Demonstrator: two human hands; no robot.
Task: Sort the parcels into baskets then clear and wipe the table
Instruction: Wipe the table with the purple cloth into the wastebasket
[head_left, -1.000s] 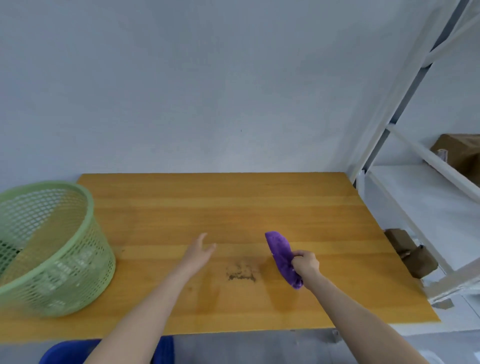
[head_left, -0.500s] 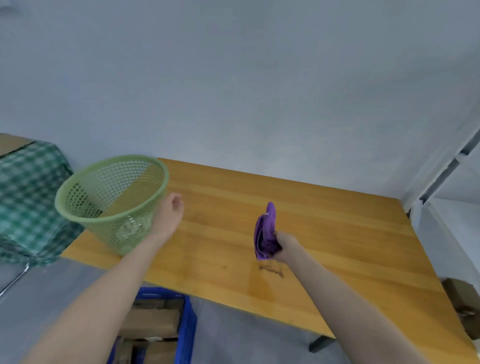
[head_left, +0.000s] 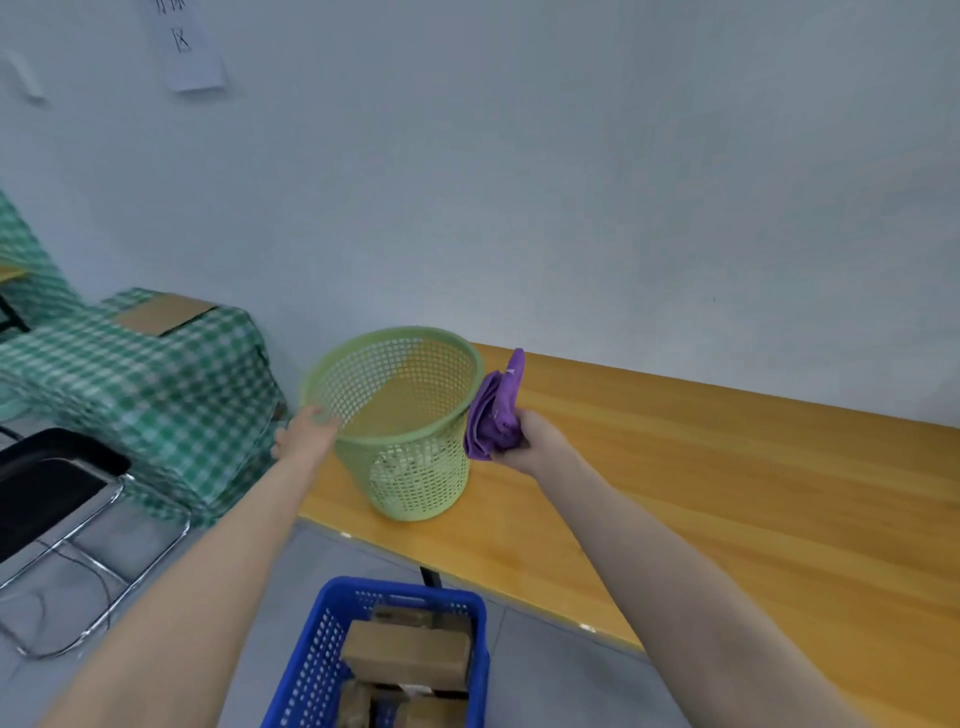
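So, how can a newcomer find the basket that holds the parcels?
Start at the long wooden table. On the floor before its left end stands a blue basket with brown parcels inside. The green basket nearby stands on the table instead.

A pale grey-blue wall (head_left: 571, 182) is filling the back, and a white paper (head_left: 189, 49) is hanging on it. On the left a green checked cloth (head_left: 156, 395) is covering something big, with brown cardboard (head_left: 161, 314) lying on top. A black chair (head_left: 47, 483) with shiny legs is standing on the grey floor (head_left: 545, 675).
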